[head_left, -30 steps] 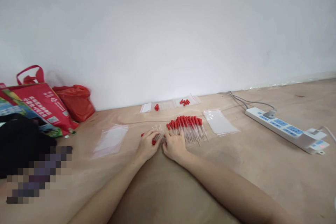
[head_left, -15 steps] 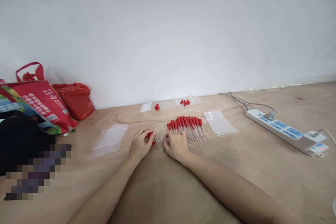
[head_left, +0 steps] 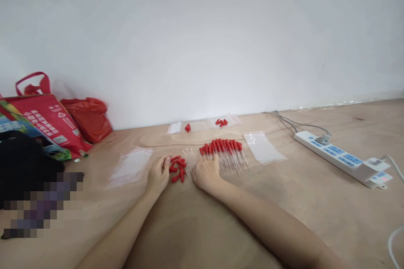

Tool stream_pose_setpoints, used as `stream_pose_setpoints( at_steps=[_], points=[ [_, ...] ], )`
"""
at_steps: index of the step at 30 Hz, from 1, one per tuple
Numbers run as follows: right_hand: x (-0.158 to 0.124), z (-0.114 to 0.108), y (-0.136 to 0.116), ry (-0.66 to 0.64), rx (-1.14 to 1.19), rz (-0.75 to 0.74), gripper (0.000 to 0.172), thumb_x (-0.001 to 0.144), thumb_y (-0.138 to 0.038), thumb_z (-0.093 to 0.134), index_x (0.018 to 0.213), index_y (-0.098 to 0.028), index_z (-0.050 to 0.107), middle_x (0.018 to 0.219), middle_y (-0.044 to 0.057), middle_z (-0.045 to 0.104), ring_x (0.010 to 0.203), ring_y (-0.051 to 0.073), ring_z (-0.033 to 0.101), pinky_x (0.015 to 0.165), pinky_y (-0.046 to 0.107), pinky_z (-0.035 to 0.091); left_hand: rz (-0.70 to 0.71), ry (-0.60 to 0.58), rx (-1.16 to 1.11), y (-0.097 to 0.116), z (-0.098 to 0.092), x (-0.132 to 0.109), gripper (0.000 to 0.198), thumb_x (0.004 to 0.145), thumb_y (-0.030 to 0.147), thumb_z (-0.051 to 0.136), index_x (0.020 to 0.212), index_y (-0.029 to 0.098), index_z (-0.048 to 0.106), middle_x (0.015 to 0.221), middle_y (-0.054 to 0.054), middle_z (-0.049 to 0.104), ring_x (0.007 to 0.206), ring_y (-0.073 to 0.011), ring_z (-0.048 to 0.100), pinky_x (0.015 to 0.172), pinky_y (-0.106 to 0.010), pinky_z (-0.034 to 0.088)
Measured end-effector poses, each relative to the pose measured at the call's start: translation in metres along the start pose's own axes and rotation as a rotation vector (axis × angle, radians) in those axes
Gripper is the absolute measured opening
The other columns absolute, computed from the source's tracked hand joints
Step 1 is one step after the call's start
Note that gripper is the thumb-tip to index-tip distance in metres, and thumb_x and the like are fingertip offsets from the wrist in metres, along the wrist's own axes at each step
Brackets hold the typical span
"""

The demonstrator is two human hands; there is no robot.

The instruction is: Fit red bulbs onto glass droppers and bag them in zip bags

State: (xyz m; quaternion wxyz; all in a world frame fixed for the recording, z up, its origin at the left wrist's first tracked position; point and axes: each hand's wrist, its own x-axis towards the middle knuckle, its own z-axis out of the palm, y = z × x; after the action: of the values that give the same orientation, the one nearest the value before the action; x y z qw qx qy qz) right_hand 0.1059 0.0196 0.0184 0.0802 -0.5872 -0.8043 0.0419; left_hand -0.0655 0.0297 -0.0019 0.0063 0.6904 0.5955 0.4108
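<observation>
My left hand (head_left: 158, 173) is at the left edge of a small pile of loose red rubber bulbs (head_left: 181, 163). Its fingers are curled in, and what they hold, if anything, is hidden. To the right of the pile, thin clear dropper tubes (head_left: 188, 160) lie side by side. My right hand (head_left: 206, 172) rests over the right side of these tubes with its fingers closed; its fingertips are hidden among the tubes. Just beyond it lies a row of droppers with red bulbs (head_left: 222, 145) on their ends, stems pointing toward me.
Clear zip bags lie at left (head_left: 134, 166) and right (head_left: 264, 147). By the wall are more tubes (head_left: 200, 126), a red bulb (head_left: 187, 127) and a bag with several small red bulbs (head_left: 223, 122). A power strip (head_left: 339, 155) sits right; a red shopping bag (head_left: 57, 122) stands left.
My left hand has drawn back to the left, uncovering the pile of red bulbs. My right hand has shifted slightly left over the tubes.
</observation>
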Motion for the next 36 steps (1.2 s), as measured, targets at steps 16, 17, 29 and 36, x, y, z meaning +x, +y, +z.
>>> stream_pose_setpoints(
  at_steps=[16,17,29,36],
  points=[
    [-0.036,0.018,0.066,0.504,0.181,-0.213,0.018,0.083,-0.018,0.032,0.077,-0.014,0.049,0.073,0.006,0.059,0.07,0.017,0.051,0.076,0.034,0.025,0.295,-0.191,0.158,0.024,-0.012,-0.017,0.019,0.071,0.037,0.056,0.076,0.018,0.056,0.077,-0.003,0.054,0.076,-0.019,0.052,0.069,-0.032,0.042],
    [-0.04,0.02,0.074,0.527,0.213,-0.244,0.018,0.083,-0.016,0.032,0.081,-0.014,0.05,0.074,0.006,0.059,0.071,0.016,0.05,0.076,0.033,0.026,0.296,-0.192,0.138,0.024,-0.011,-0.017,0.016,0.073,0.034,0.054,0.076,0.018,0.056,0.077,-0.003,0.054,0.076,-0.0188,0.052,0.07,-0.032,0.041],
    [-0.052,0.02,0.084,0.489,0.412,-0.43,0.018,0.082,-0.013,0.037,0.091,-0.018,0.052,0.082,0.004,0.059,0.073,0.014,0.052,0.074,0.032,0.031,-0.086,-0.154,-0.721,0.051,0.015,-0.033,0.02,0.076,0.028,0.051,0.092,0.017,0.045,0.081,-0.002,0.054,0.073,-0.0131,0.056,0.065,-0.026,0.046],
    [-0.055,0.014,0.082,0.459,0.416,-0.429,0.014,0.082,-0.013,0.039,0.086,-0.018,0.052,0.077,0.002,0.06,0.07,0.013,0.052,0.076,0.033,0.029,-0.256,-0.291,-0.894,0.065,0.021,-0.035,0.021,0.063,0.024,0.065,0.066,0.016,0.046,0.066,0.003,0.05,0.066,-0.0107,0.055,0.063,-0.022,0.046]
  ],
)
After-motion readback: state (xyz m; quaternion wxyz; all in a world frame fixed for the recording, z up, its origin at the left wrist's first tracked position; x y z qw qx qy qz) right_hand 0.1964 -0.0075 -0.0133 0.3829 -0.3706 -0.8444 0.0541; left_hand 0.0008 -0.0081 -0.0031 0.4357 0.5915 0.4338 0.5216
